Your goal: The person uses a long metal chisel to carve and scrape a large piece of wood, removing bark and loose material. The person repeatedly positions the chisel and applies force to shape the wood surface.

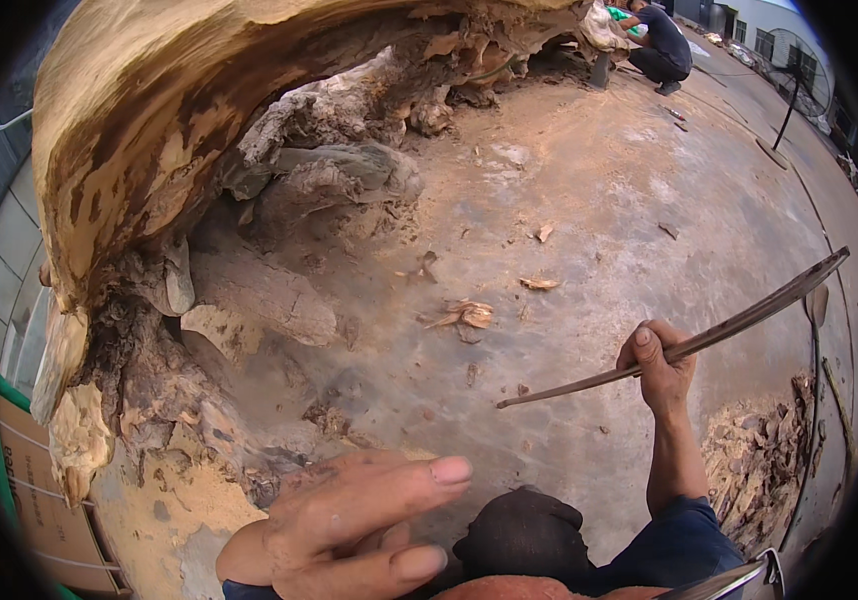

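Observation:
In my right hand (661, 368) is a long, curved brown bar (759, 310), gripped around its middle with the fingers wrapped and the thumb on top. Its thin end points left over the floor and its wider end rises to the right; whether it is wood or rusty metal I cannot tell. Close to the camera, my left hand (349, 525) is open, some fingers and the thumb stretched to the right, with nothing visible in it. A huge hollow piece of root wood (159, 130) arches over the left side, pale and smooth on top, rough and dark beneath. Neither hand touches it.
Wood splinters (464, 315) lie on the dusty concrete floor (589, 230). A heap of bark chips (764, 450) is at the right, beside a dark cable (811, 420). A cardboard box (54, 500) stands at lower left. Far off, another person (664, 45) crouches at the wood.

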The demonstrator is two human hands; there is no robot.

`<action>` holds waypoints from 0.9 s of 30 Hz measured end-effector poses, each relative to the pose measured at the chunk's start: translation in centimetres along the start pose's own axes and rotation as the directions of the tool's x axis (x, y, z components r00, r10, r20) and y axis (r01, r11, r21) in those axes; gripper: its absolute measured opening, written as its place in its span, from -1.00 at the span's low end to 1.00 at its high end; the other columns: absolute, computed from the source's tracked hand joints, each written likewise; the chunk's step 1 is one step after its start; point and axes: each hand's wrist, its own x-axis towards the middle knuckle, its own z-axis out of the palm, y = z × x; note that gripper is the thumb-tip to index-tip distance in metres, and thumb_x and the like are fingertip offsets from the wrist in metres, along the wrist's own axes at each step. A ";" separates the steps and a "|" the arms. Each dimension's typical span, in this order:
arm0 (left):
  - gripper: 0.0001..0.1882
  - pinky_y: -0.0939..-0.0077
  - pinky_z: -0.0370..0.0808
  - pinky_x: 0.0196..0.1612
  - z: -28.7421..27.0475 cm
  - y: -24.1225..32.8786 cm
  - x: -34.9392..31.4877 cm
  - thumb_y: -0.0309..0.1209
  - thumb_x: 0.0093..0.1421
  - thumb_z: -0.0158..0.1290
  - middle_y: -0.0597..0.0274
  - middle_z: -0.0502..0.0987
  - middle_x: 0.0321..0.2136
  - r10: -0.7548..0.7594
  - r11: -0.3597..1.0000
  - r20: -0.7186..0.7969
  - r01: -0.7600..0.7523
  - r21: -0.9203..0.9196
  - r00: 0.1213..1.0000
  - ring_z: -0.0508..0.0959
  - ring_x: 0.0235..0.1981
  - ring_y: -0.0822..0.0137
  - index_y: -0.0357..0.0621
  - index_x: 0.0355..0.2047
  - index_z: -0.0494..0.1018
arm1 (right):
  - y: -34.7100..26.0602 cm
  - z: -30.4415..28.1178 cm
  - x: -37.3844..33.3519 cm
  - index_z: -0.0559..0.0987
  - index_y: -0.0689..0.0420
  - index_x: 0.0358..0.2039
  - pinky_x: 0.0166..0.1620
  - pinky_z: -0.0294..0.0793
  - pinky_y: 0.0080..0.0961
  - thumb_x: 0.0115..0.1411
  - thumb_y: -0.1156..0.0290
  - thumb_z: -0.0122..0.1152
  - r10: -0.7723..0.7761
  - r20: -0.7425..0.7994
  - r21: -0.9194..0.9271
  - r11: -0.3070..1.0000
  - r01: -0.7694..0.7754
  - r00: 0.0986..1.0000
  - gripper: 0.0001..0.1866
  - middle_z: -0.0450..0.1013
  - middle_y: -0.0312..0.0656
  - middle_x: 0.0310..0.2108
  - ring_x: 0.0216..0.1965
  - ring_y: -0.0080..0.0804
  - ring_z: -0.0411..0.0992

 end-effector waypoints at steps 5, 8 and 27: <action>-0.64 0.37 0.60 -0.12 0.7 -8.9 7.0 -0.45 0.46 -0.11 -0.13 0.48 0.11 0.008 0.955 -0.033 0.002 0.295 0.999 0.67 -0.11 0.18 -0.34 0.19 0.33 | 2.0 -3.0 -0.1 0.50 0.23 -0.67 -0.58 0.21 -0.55 0.39 0.02 0.15 -0.035 -0.081 -0.002 0.999 0.035 0.996 -0.40 0.41 -0.24 -0.74 -0.69 -0.56 0.29; -0.49 0.40 0.56 -0.04 0.4 -14.9 10.7 -0.27 0.44 0.00 -0.06 0.44 0.19 -0.189 0.951 -0.171 0.224 0.213 0.967 0.61 0.00 0.22 -0.32 0.28 0.28 | 3.1 -4.1 -0.3 0.47 0.24 -0.67 -0.59 0.20 -0.55 0.41 0.07 0.11 -0.059 -0.132 0.015 0.998 0.061 0.989 -0.41 0.39 -0.22 -0.75 -0.71 -0.55 0.28; -0.63 0.19 0.61 -0.12 2.0 -19.3 28.5 -0.42 0.25 0.23 0.22 0.55 -0.02 -0.146 0.963 -0.346 0.054 -0.264 0.927 0.56 0.03 0.21 -0.16 0.04 0.46 | 6.7 -4.8 0.5 0.38 0.17 -0.64 -0.59 0.12 -0.56 0.44 0.13 0.06 0.000 -0.208 0.106 0.994 0.022 0.978 -0.47 0.30 -0.28 -0.78 -0.73 -0.58 0.22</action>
